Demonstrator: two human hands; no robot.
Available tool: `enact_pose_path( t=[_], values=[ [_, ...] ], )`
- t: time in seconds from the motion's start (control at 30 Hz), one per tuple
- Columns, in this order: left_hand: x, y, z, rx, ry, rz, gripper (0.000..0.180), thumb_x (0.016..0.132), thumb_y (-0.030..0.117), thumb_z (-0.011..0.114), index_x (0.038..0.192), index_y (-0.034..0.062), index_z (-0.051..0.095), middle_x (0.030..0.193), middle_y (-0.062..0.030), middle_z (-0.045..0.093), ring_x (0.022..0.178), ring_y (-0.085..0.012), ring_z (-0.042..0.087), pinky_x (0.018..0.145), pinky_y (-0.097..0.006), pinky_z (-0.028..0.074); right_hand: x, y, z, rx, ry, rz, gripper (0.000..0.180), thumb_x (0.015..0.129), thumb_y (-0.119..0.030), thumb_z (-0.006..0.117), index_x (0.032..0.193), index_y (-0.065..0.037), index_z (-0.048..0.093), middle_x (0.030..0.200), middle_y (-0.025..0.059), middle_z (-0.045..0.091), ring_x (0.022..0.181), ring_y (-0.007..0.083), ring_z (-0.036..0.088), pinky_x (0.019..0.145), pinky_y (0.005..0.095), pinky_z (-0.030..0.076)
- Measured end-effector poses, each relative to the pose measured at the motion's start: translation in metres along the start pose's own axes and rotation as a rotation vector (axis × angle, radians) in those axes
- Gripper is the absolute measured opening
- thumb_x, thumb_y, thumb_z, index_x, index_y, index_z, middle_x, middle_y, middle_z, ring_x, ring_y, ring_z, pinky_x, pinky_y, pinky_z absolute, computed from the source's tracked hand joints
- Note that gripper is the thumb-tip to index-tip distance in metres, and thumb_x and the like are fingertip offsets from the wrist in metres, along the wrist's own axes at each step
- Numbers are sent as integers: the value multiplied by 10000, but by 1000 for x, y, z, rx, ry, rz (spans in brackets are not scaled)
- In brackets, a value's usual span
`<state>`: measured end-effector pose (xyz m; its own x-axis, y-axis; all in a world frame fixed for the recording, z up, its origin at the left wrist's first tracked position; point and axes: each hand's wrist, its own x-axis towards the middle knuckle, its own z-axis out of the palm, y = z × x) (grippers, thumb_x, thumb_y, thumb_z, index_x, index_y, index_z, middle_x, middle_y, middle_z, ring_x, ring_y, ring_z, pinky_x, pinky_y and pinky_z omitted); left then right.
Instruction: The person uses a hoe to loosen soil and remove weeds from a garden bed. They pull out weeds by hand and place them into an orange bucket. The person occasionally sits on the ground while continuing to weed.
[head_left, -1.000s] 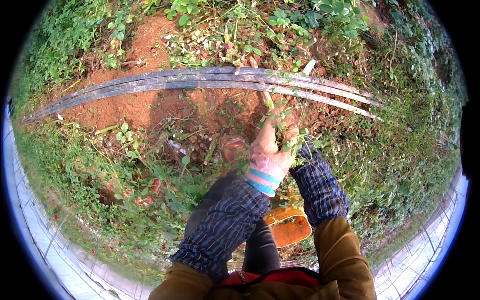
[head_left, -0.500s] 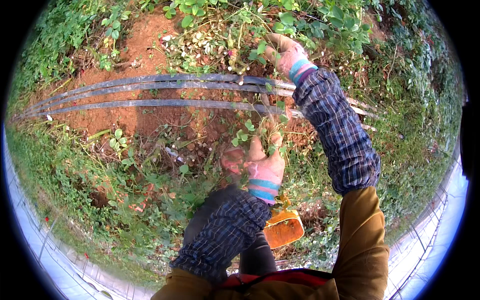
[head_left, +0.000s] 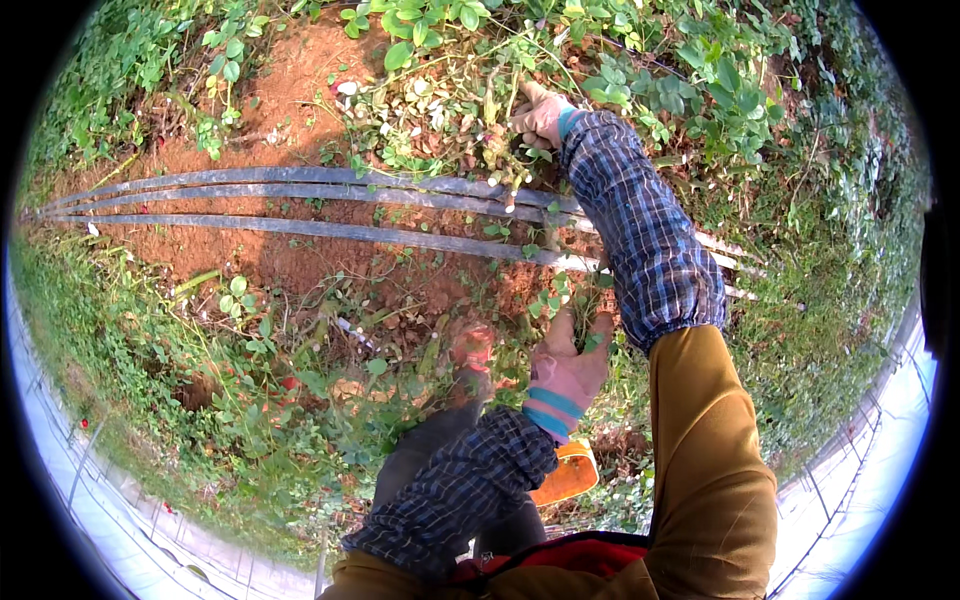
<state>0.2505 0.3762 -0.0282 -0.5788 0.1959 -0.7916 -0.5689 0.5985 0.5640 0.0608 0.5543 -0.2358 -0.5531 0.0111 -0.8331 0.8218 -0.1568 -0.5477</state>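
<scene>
Weed clump [head_left: 470,110]: right hand [head_left: 540,115] stretched forward, grip closed on it; left hand [head_left: 572,360] pinching leafy stems [head_left: 570,295].

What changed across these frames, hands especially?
The right hand left the left hand's side, stretched forward across the dark strips and now grips a leafy clump beyond them. The left hand stayed near the body, clutching small green stems. Strips, red soil and the orange thing stayed put.

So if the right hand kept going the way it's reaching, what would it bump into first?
Probably more of the leafy plant clump; the right hand already grips its stems, pointing up-left into them. Depth is hard to judge.
</scene>
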Motion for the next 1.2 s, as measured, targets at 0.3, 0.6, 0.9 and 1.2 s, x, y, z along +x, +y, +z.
enact_pose_path(
  t=[0.3, 0.6, 0.9, 1.2],
  values=[
    [2, 10, -2, -155, -63, 62, 367, 862, 180, 649, 1190, 55, 542, 1004, -122, 648, 907, -228, 625, 818, -323, 473, 13, -3, -11, -139, -162, 19, 487, 833, -92, 668, 1278, -207, 509, 712, 4, 631, 493, 99, 565, 429, 244, 470],
    [2, 11, -2, -381, -245, -143, 205, 921, 25, 487, 1118, -31, 492, 1063, -138, 530, 949, -169, 468, 817, -320, 484, 39, -28, -9, -501, -164, 235, 508, 783, -9, 669, 1256, -121, 522, 727, 75, 628, 533, 169, 605, 416, 305, 476],
    [9, -17, 7, -625, -223, -119, 213, 974, 61, 375, 1142, -42, 455, 1042, -132, 489, 959, -180, 433, 946, -353, 435, 26, -37, -7, -639, -155, 251, 251, 813, -134, 688, 1037, -42, 621, 755, 101, 666, 587, 184, 655, 454, 314, 537],
    [9, -37, 23, -761, -129, -24, 369, 894, 193, 643, 1205, 18, 549, 1029, -82, 650, 943, -174, 608, 867, -283, 481, 54, -12, -15, -867, -283, -22, 192, 700, -200, 718, 742, -33, 633, 617, 134, 609, 454, 280, 580, 371, 414, 459]
  ],
)
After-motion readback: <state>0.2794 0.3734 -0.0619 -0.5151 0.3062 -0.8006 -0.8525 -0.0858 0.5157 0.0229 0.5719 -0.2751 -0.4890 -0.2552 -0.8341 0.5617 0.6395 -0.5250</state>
